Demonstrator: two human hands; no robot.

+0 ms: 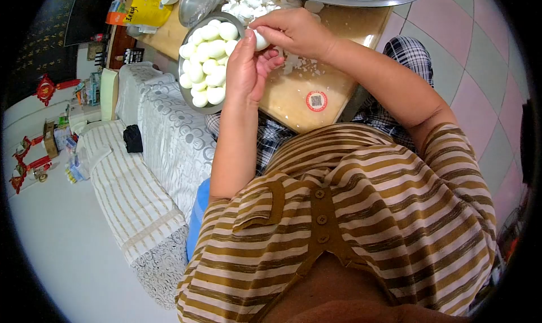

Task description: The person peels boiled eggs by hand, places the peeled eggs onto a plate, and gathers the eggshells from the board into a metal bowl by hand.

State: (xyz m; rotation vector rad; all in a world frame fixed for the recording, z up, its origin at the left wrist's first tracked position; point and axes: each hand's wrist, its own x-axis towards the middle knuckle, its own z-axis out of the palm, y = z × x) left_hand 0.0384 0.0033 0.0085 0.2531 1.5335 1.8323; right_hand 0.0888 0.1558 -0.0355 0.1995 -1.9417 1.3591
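Between my two hands is a white boiled egg (pixel 261 41). My left hand (pixel 248 66) holds it from below and the left, its fingers curled round it. My right hand (pixel 296 32) is closed at the top of the egg, thumb and fingertips pressed against it; whether a bit of shell is between them is hidden. Just left of my left hand, a metal bowl (pixel 185 97) is heaped with peeled eggs (pixel 210 58). Beyond my hands lies a pile of broken white eggshells (pixel 248 1), and small shell bits (pixel 302 66) are scattered on the wooden tabletop (pixel 288 97).
A large steel basin (pixel 389 1) stands at the far right edge of the table. A clear lid or bowl (pixel 199 4) and a yellow bag (pixel 148 8) are at the far left. A round red-edged sticker (pixel 316 101) marks the tabletop. A cloth-covered sofa (pixel 164 114) is on the left.
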